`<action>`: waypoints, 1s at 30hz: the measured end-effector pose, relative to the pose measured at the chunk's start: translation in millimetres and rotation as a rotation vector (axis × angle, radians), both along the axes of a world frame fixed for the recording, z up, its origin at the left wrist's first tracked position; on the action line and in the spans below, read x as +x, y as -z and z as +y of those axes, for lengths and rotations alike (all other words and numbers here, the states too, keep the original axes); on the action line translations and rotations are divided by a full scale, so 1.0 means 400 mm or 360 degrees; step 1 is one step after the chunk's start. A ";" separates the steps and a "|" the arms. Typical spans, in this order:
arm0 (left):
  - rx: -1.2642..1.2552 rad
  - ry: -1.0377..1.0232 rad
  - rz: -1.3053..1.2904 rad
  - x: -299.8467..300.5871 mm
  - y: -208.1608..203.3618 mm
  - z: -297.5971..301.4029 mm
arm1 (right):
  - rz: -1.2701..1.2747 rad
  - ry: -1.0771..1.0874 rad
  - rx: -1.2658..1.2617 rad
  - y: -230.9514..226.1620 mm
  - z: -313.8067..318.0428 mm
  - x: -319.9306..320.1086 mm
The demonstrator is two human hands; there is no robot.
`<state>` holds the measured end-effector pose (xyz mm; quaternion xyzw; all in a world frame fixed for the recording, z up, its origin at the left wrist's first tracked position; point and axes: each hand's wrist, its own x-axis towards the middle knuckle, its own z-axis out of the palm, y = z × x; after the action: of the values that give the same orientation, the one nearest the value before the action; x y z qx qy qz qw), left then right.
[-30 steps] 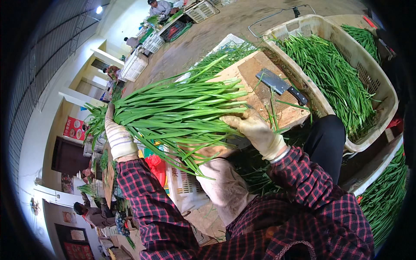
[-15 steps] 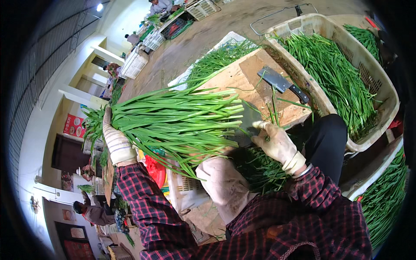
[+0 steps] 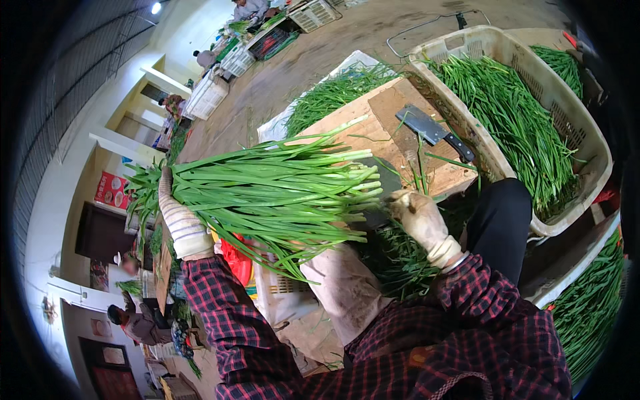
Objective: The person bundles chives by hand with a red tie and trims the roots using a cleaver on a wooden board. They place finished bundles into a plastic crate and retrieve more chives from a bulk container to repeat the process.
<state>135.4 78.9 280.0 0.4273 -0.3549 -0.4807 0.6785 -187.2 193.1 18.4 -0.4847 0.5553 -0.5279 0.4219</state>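
A big bunch of green chives [image 3: 280, 190] stretches across the middle, pale stem ends to the right and leafy tips to the left. My left hand [image 3: 180, 217], in a whitish glove with a darkened thumb, is closed around the leafy end; its fingers are mostly behind the leaves. My right hand [image 3: 421, 219], also gloved, is just right of the stem ends with its fingers curled together; whether anything small is pinched there is hidden. Beyond it, a cleaver [image 3: 425, 125] with a black handle lies on a wooden board [image 3: 353, 130], among a few loose strands.
A large plastic crate [image 3: 460, 93] full of chives stands at the right, with another crate [image 3: 577, 257] below it. More chives [image 3: 333, 90] lie on a white sheet behind the board. Trimmings [image 3: 400, 263] are heaped by my knees. Other people [image 3: 143, 323] work at the left and far back.
My right hand's fingers have drawn closer together beside the stem ends. The bunch's stems have shifted slightly and fanned out, some pointing further up. My left hand keeps its grip.
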 end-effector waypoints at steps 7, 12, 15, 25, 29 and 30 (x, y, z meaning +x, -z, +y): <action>-0.0044 0.0029 -0.0068 -0.016 0.019 0.019 | 0.0330 0.0153 -0.0851 -0.260 0.028 -0.068; -0.0114 0.0129 0.0082 -0.014 -0.010 -0.008 | 0.0672 -0.0069 -0.1110 -0.302 -0.053 -0.011; -0.0151 0.0233 0.0071 -0.029 -0.006 0.012 | 0.0343 -0.0283 -0.1004 -0.270 -0.051 -0.006; -0.0224 0.0500 0.0050 -0.072 0.004 0.018 | -0.0453 -0.0854 -0.0405 -0.214 0.096 -0.032; -0.0198 0.0436 0.0078 0.014 -0.007 0.000 | -0.0618 -0.0898 -0.0225 -0.177 0.144 -0.070; -0.0212 0.0389 0.0076 0.030 -0.013 -0.002 | -0.0530 -0.0885 -0.0131 -0.134 0.150 -0.085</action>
<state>147.5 78.0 285.3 0.3234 -0.4192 -0.5450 0.6501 -221.0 253.0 72.0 -0.5415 0.3033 -0.4865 0.6149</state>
